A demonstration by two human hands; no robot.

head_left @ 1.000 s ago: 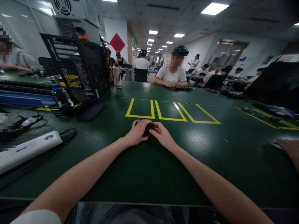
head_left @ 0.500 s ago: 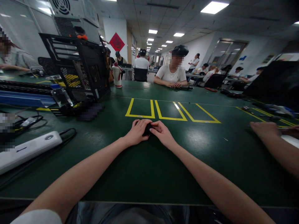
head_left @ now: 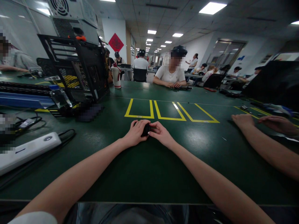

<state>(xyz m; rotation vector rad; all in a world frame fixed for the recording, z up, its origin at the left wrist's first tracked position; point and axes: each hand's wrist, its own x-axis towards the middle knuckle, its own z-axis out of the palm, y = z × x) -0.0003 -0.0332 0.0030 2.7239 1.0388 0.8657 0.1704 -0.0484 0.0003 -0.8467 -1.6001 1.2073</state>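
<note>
A small black object (head_left: 145, 130) stands on the green table in front of me, mostly covered by my fingers, so its kind does not show. My left hand (head_left: 136, 133) is closed over its left side and top, fingers curved round it. From the other side, my right hand (head_left: 160, 133) pinches at its right edge with thumb and fingertips. The two hands nearly meet over the object, just on the near side of yellow tape outlines (head_left: 140, 117) on the table.
On the left are a white power strip (head_left: 32, 149), a water bottle (head_left: 60, 97) and an open black computer case (head_left: 77, 68). A white cup (head_left: 116, 76) stands farther back. A co-worker's hands (head_left: 244, 122) reach in from the right. Another person (head_left: 171, 73) sits opposite.
My right thumb and fingertips have shifted slightly on the black object; my left hand keeps its hold. The co-worker's near hand at the right has moved leftward, and their other hand shows more.
</note>
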